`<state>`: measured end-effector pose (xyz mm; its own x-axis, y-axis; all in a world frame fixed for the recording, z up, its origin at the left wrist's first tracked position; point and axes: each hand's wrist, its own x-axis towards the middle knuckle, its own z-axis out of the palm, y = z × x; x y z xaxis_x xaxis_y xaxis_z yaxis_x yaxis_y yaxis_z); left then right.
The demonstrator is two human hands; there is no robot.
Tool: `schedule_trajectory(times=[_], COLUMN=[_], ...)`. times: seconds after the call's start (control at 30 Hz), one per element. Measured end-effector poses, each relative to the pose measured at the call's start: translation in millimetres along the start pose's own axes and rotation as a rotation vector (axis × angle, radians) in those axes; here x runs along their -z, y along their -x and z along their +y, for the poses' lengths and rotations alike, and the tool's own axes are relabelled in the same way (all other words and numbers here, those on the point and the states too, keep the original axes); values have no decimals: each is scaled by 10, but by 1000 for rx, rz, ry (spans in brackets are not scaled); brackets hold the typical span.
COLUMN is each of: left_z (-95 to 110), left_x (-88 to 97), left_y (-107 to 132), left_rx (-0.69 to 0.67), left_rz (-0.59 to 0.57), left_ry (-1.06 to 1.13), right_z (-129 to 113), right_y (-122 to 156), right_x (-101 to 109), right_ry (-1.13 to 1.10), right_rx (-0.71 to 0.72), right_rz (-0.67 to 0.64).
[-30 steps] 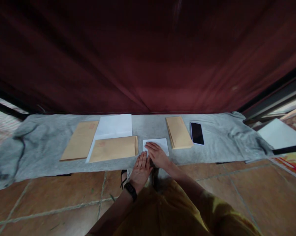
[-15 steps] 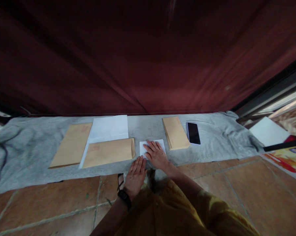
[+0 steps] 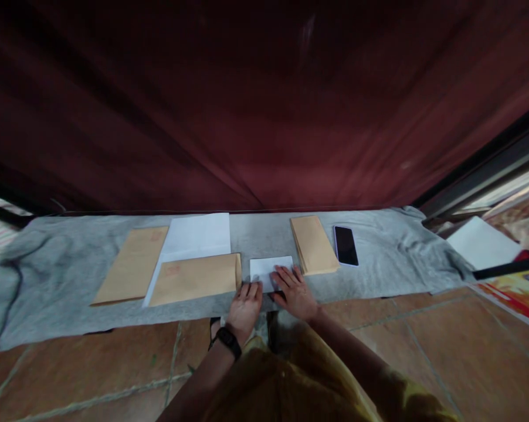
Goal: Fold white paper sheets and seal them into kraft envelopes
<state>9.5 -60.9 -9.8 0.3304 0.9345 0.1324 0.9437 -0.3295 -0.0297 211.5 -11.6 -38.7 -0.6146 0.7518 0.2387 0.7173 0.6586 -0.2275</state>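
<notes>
We stretch both bare forearms forward from the lower edge of the view, wrists low and palms down, over the near edge of a worktop covered by a soft grey cloth (image 3: 262, 234). Between our hands lies a small white paper rectangle (image 3: 264, 266), flat on the cloth.

Our right hand (image 3: 297, 298) is open, fingers spread and thumb apart, its fingertips resting on the paper's right part. Our left hand (image 3: 246, 305), with a black wristband (image 3: 228, 340) behind it, keeps its fingers together at the paper's near left corner; the thumb is hidden, so we cannot tell whether it pinches the edge.

Left of the paper, a tan kraft-paper envelope (image 3: 196, 280) overlaps a large white paper sheet (image 3: 198, 234), with a second tan envelope (image 3: 132, 264) beyond. To the right are a stack of tan envelopes (image 3: 315, 245) and a dark-screened phone with a pale lilac edge (image 3: 346, 246).

Faint reddish print marks both left-hand envelopes, too small for us to read. On the glossy red-and-yellow printed sheet (image 3: 517, 291) at far right, we cannot make out the lettering.
</notes>
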Motion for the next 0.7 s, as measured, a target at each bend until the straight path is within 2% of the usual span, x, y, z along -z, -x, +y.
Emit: schedule_trajectory(times=[0.2, 0.37, 0.57, 0.7], left_z=[-25, 15, 47, -22], left_x=[-43, 22, 198, 402], left_y=[-55, -118, -144, -172], left_rx=[-55, -45, -42, 1], left_rz=[-65, -81, -76, 21], left_ry=[-40, -48, -24, 85], right_z=[-64, -71, -82, -58], right_y=[-86, -161, -164, -218], right_x=[-8, 55, 125, 380], right_ry=[15, 65, 113, 73], right_rx=[-45, -38, -7, -9], right_rz=[-24, -94, -122, -110])
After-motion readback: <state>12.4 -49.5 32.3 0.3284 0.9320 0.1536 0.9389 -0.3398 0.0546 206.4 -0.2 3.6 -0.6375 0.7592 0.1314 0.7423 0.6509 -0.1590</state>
